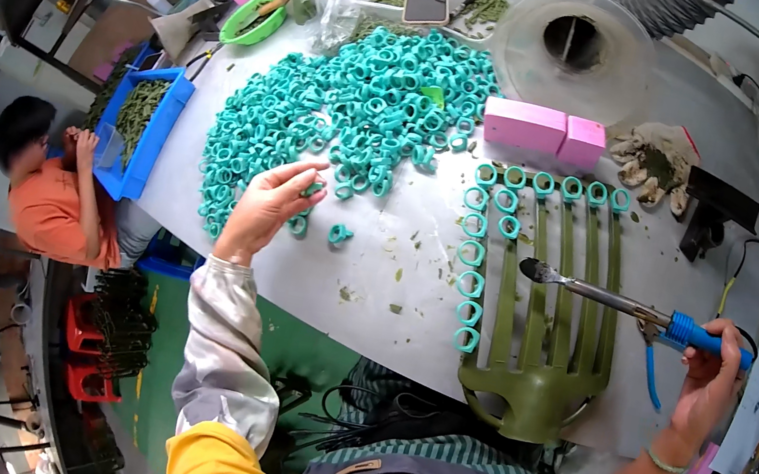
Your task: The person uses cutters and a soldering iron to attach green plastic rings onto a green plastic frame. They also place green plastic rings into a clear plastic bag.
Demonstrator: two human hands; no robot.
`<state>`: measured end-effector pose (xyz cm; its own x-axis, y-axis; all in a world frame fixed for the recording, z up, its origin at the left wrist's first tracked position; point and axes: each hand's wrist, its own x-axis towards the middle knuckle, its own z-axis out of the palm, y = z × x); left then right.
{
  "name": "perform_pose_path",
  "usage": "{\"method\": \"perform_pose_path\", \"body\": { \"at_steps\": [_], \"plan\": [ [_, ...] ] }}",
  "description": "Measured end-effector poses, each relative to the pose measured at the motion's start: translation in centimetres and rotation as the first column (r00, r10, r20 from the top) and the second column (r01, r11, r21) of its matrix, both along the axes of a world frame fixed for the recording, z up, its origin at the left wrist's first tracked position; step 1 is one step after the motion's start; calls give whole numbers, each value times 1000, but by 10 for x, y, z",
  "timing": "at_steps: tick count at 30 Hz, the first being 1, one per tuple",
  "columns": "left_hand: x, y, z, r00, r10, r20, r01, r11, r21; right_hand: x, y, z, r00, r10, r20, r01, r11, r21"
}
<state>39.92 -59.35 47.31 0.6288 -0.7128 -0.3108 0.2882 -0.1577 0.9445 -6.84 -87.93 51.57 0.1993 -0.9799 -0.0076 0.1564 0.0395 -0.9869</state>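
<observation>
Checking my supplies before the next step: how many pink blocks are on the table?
2. A larger pink block and a smaller pink block lie side by side, touching, above the rake's ringed tine tips. More may hide among the far containers.

Yellow shirt, striped apron, grey sleeve

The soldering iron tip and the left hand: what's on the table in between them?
In the head view, between the soldering iron and the left hand lie a column of teal rings, one loose ring and green scraps on the table.
</observation>
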Motion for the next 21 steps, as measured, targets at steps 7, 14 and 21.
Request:
{"method": "perform_pose_path", "body": {
  "at_steps": [7, 14, 21],
  "plan": [
    [-55, -43, 31, 976, -188, 105, 181, 980, 79, -3, -1, 1, 1000, -16, -6, 16, 1000, -3],
    [-93, -96, 40, 919, -375, -121, 368, 927, -72, -5, -3, -2, 999, -40, 8, 40, 999, -8],
    [-97, -99, 37, 942, -325, -85, 327, 945, 16, -9, -10, -10, 999, -35, 24, 35, 999, -8]
  ]
}}
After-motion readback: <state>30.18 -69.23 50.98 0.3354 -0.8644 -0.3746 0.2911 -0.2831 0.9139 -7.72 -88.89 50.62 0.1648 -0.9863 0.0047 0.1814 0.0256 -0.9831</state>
